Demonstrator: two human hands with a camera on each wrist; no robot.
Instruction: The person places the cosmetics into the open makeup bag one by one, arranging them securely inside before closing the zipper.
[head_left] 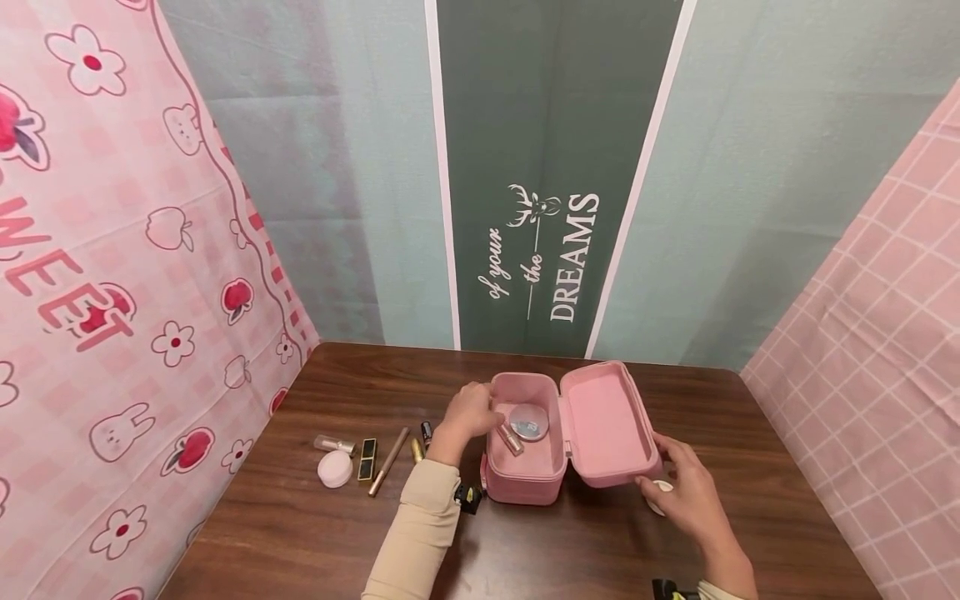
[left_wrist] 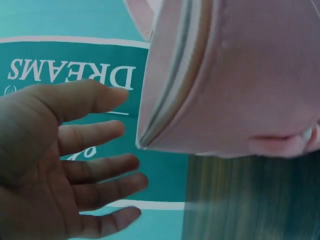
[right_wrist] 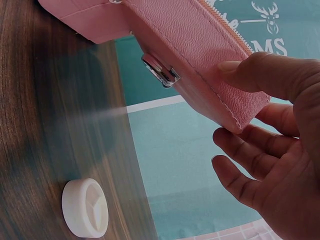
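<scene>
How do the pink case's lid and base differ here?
The lid tilts open with the right hand gripping its edge; the base stands on the table. The lid is shallower than the base. The lid's inside is bare, while the base holds a small tube and a round container. Both are pink.

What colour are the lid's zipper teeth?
Zipper teeth: gold-toned; clearest in the right wrist view.

White letters [head_left: 574,258] on a dark green fabric panel [head_left: 555,108] read "of your," "the" and "DREAMS," beside a white antlered deer's head [head_left: 537,206]. Reddish letters [head_left: 60,271] on a pink, apple-and-flower-printed cloth [head_left: 142,275] spell "WEET." Marks on a round, grey-centred disc [head_left: 528,423] are too small to read.
</scene>
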